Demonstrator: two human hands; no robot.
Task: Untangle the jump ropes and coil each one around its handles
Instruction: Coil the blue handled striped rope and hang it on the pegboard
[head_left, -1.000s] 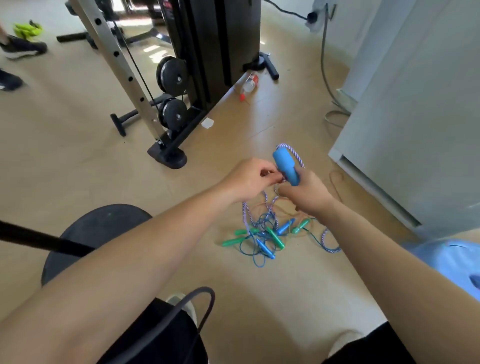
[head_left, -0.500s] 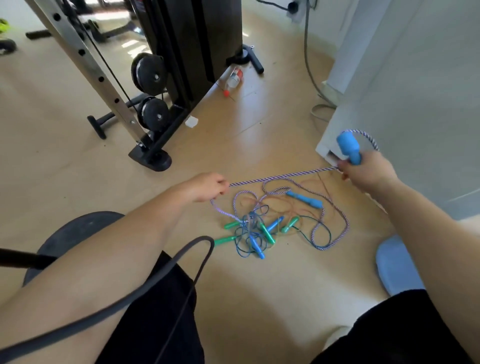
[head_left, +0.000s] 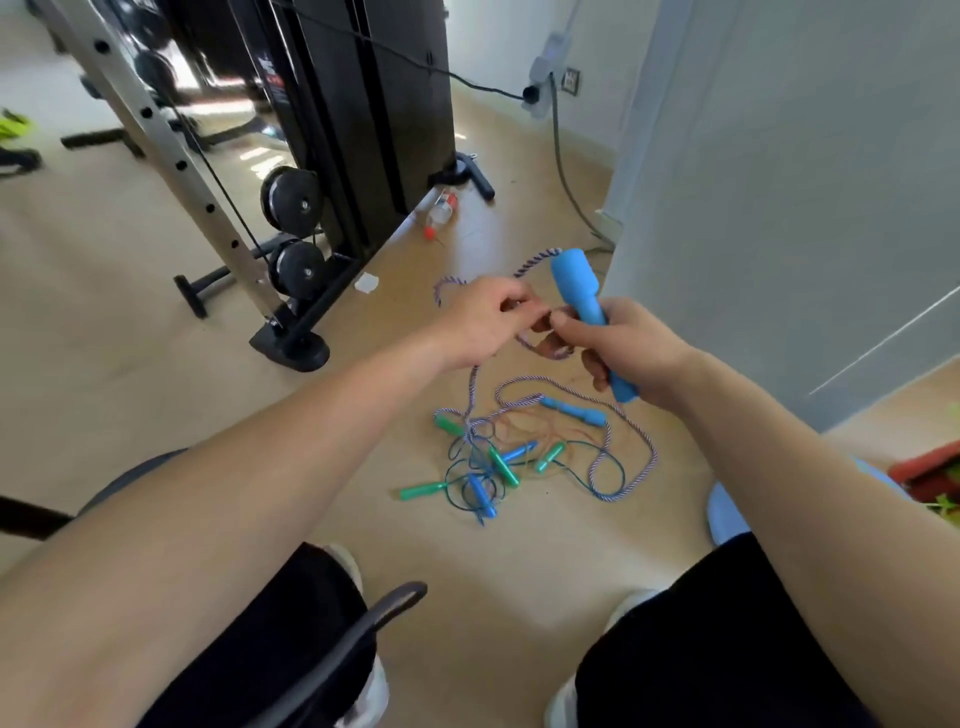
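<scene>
- At centre frame, right hand (head_left: 631, 358): gripping the large blue handle (head_left: 576, 291) upright, fingers curled round its lower half, thumb pressing its side.
- Just left of it, left hand (head_left: 483, 322): pinching the striped rope (head_left: 532, 262) with curled fingertips, touching the right thumb.
- Change: half a second ago the hands were standing well apart with the rope stretching taut between them. Now they are meeting at the handle, and slack is looping up behind the left hand to the handle's top.
- Judgement: a turn of rope is being laid on the handle, so coiling is only beginning.
- Below the hands: most of the striped rope is lying on the floor (head_left: 519, 566) beside its second blue handle (head_left: 574, 411), with one strand running down into the tangle.
- Lower centre, tangle of thin ropes (head_left: 480, 462) with green and blue handles: lying knotted and unheld, awaiting sorting.
- Upper left: weight machine (head_left: 337, 130) standing, with a small bottle (head_left: 441, 210) lying by its base.
</scene>
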